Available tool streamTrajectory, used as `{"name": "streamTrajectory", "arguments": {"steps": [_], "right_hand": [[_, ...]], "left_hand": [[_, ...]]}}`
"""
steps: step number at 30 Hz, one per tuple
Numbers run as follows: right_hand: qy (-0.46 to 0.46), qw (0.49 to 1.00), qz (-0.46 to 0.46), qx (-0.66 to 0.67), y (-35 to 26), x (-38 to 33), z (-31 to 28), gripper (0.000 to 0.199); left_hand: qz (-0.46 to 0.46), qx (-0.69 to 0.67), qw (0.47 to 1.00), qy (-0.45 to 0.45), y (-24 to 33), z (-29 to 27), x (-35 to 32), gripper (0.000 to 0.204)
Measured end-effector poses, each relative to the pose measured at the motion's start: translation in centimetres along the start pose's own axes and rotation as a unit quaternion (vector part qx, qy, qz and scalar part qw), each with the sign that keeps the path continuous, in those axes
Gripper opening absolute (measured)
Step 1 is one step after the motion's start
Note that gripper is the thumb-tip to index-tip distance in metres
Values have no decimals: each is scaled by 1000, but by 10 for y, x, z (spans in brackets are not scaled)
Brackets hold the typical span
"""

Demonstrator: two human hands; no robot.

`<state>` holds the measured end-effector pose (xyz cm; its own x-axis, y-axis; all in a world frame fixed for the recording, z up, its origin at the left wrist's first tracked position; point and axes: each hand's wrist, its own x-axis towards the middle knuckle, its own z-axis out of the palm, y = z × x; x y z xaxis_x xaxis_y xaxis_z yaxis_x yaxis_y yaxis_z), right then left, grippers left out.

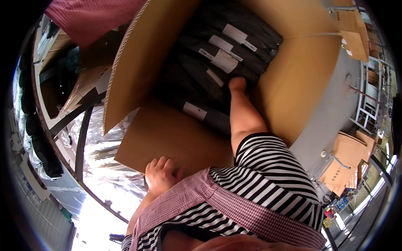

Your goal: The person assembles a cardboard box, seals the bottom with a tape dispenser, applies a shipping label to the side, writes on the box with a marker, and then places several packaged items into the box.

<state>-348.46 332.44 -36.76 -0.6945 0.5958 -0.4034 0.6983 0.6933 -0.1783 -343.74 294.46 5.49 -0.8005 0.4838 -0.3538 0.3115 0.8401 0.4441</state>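
Note:
A large cardboard box (312,69) stands in front of me with its flaps raised or folded outward. Inside lie several dark grey or black soft packages (190,62) bearing white labels. My right hand (238,85) reaches deep into the box and touches the dark packages near its right side; its fingers are mostly hidden, and whether they grip anything does not show. Lower left, my left hand (161,175) rests at the edge of the near box flap (176,140), its fingers laid over the cardboard and the thumb apart.
Shiny clear plastic wrapping (106,150) lies left of the box, beside a dark metal frame (81,146). Another open carton (90,85) stands at far left. Reddish checked cloth (92,19) shows beyond the box. Cardboard pieces (345,161) and a white rack (370,98) are at right.

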Motion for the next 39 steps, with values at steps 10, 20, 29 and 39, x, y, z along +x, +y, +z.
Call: {"name": "streamTrajectory", "arguments": {"steps": [10,20,29,39], "right_hand": [[-167,980,-103,-40,-126,-91,-107,91],[125,940,-281,-147,-126,-74,-91,54],[-209,960,-182,-48,-173,-168,-84,45],[-367,864,-271,-213,-173,-144,-95,75]], "left_hand": [[43,7,997,65,9,-6,6,23],[18,-12,995,95,-6,12,-10,23],[34,-17,994,106,-1,10,-10,24],[22,-16,995,101,2,9,-8,31]]}}
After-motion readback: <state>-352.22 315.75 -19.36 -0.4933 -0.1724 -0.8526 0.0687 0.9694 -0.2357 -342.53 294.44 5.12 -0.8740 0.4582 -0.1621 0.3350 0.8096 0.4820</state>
